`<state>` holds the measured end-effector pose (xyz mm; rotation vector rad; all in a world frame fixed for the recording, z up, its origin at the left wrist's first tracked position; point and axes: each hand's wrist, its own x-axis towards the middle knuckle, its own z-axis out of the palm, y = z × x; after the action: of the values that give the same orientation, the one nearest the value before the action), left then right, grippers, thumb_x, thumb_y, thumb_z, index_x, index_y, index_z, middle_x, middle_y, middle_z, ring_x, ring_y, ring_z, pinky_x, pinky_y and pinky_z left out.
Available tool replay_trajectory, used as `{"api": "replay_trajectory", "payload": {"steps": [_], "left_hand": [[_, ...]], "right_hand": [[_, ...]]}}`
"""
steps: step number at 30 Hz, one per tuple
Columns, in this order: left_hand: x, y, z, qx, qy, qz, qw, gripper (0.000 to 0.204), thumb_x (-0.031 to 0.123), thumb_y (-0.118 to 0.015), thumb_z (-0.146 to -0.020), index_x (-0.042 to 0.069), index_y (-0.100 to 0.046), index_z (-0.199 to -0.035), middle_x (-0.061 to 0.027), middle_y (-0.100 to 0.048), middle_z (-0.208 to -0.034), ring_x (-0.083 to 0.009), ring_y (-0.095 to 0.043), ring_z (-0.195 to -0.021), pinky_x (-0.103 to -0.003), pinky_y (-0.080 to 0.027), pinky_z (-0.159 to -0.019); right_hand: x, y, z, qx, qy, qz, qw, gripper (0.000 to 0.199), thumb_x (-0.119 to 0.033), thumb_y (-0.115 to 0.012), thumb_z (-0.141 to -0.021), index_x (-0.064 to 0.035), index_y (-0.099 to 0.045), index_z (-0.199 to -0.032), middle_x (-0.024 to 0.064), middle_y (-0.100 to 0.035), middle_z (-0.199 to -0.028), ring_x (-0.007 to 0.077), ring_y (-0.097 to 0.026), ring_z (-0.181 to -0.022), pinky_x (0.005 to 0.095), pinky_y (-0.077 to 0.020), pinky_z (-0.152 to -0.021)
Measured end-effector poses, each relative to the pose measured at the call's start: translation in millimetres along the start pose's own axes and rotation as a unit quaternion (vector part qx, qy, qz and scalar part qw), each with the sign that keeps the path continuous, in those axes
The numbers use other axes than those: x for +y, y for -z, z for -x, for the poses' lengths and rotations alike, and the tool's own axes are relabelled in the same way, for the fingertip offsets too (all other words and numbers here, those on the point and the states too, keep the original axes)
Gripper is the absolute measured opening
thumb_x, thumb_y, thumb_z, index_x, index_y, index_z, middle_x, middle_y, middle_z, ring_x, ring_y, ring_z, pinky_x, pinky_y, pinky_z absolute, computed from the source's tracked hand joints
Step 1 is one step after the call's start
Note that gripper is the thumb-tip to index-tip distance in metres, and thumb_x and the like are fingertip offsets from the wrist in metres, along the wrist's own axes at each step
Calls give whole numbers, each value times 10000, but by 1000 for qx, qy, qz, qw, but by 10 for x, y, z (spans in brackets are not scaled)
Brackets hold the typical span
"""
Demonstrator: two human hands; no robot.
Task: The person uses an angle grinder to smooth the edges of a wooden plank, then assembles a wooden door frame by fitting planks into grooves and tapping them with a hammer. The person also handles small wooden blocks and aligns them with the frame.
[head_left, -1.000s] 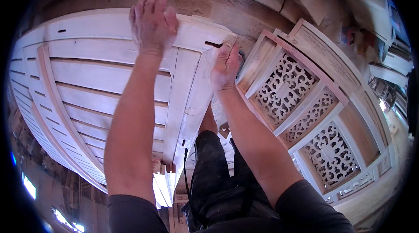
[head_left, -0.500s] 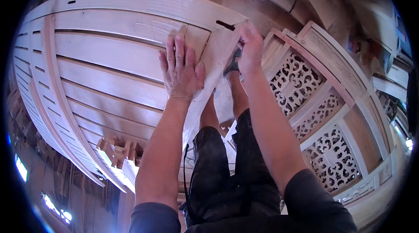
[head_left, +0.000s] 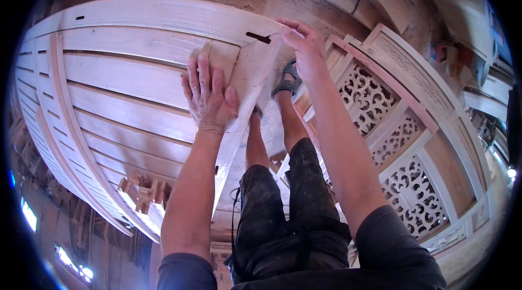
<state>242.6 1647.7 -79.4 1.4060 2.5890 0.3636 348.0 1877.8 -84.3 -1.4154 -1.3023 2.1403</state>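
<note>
Panel (head_left: 163,11), left fingers (head_left: 204,75) on slats (head_left: 125,75), right fingers (head_left: 303,26) at corner (head_left: 276,41)

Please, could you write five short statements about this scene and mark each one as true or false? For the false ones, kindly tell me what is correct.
1. The left hand is over the slatted wooden panel, with the palm down. True.
2. The right hand is at a corner of this panel, near a dark slot. True.
3. Both hands wear gloves. False: both are bare.
4. The carved openwork panel is at the left of the picture. False: it is at the right.
5. The two forearms cross each other. False: they are apart.
</note>
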Motion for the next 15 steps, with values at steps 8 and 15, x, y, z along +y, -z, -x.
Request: {"api": "replay_trajectory", "payload": {"steps": [8, 15], "left_hand": [[29, 33, -29, -14, 4, -9, 1000, 579, 333, -489, -882, 38, -483, -1380, -180, -211, -1642, -403, -120, -1530, -573, -17, -1221], [24, 52, -31, -9, -2, -12, 1000, 564, 327, -440, -917, 23, -463, -1391, -215, -270, -1610, -433, -199, -1499, -587, -108, -1200]], "right_hand": [[4, 47, 53, -13, 4, 15, 1000, 359, -75, -693, -885, -34, -682, -1241, 36, -690, -1071, 116, -608, -977, 256, -474, -891], [-21, -48, 34, 22, 39, 80, 996, 382, -34, -736, -777, -20, -694, -1156, 27, -686, -974, 108, -616, -875, 260, -493, -836]]}}
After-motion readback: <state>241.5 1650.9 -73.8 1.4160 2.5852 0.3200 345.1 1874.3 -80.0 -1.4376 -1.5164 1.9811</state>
